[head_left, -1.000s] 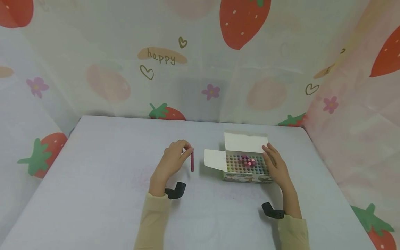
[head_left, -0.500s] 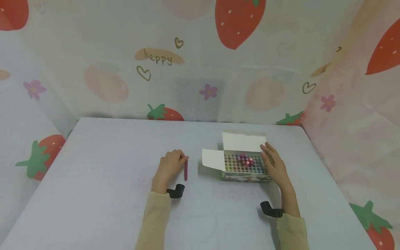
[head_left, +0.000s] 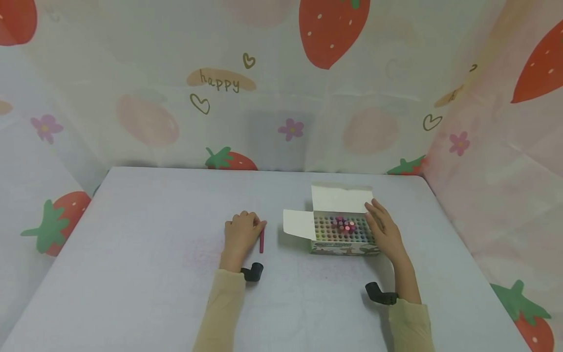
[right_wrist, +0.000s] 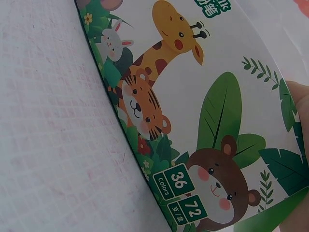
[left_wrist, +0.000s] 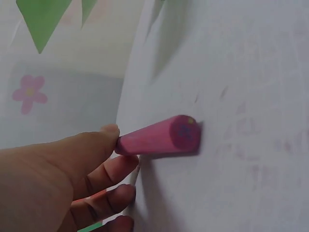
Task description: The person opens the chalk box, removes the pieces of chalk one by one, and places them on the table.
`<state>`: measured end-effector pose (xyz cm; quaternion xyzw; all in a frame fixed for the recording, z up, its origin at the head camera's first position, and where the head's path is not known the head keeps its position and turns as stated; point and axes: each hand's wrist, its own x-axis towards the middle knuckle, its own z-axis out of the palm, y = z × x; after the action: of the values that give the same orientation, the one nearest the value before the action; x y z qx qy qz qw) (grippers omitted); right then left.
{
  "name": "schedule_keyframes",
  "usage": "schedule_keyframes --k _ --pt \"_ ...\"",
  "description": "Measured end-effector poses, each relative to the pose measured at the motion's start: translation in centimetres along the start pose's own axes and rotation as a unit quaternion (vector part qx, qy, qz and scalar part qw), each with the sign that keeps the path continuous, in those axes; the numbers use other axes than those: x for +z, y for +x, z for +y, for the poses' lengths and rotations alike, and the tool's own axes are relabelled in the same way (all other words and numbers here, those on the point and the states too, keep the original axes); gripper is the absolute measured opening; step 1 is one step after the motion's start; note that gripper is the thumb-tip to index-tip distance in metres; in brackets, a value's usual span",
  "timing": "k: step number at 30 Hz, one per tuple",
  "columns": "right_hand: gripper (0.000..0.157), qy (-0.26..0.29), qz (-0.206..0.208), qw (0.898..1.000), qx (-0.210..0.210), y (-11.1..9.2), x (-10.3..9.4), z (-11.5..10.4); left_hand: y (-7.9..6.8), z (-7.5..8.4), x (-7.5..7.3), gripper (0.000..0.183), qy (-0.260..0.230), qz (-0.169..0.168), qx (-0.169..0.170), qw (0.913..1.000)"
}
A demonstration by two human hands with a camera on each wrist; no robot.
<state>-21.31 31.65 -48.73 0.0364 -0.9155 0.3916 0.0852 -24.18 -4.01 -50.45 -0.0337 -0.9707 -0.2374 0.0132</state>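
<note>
My left hand pinches one end of a pink chalk stick between thumb and fingertips. The stick's free end points toward the person, and in the left wrist view it lies close to the white tabletop. To its right stands a chalk box with its lid raised. Several pink and purple chalks poke up among the rows of colored dots inside. Against the box's right side rests my right hand, its fingers extended up beside the lid. Cartoon animals cover the box wall in the right wrist view.
An open side flap sticks out from the box on the left. Both wrists carry black camera mounts. White cloth with faint pink marks covers the table. A strawberry-print curtain encloses the back and sides.
My left hand has come down and slightly left and nearer with the chalk, which now lies lower at the tabletop. The right hand keeps its place at the box; the view shifts slightly.
</note>
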Motion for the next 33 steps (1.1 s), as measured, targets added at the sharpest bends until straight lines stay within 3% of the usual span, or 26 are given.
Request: schedule_keyframes --k 14,23,33 --pt "0.048 -0.004 0.007 1.0 0.0 -0.1 0.1 0.0 0.1 -0.2 0.6 0.028 -0.016 0.026 -0.01 0.9995" --pt "0.048 0.004 0.002 1.0 0.005 -0.1 0.0 -0.2 -0.2 0.6 -0.5 0.027 -0.051 0.038 -0.013 0.9979" --pt "0.048 0.0 0.003 1.0 0.003 0.0 -0.1 -0.1 -0.5 3.2 -2.4 0.024 -0.099 0.073 0.053 0.991"
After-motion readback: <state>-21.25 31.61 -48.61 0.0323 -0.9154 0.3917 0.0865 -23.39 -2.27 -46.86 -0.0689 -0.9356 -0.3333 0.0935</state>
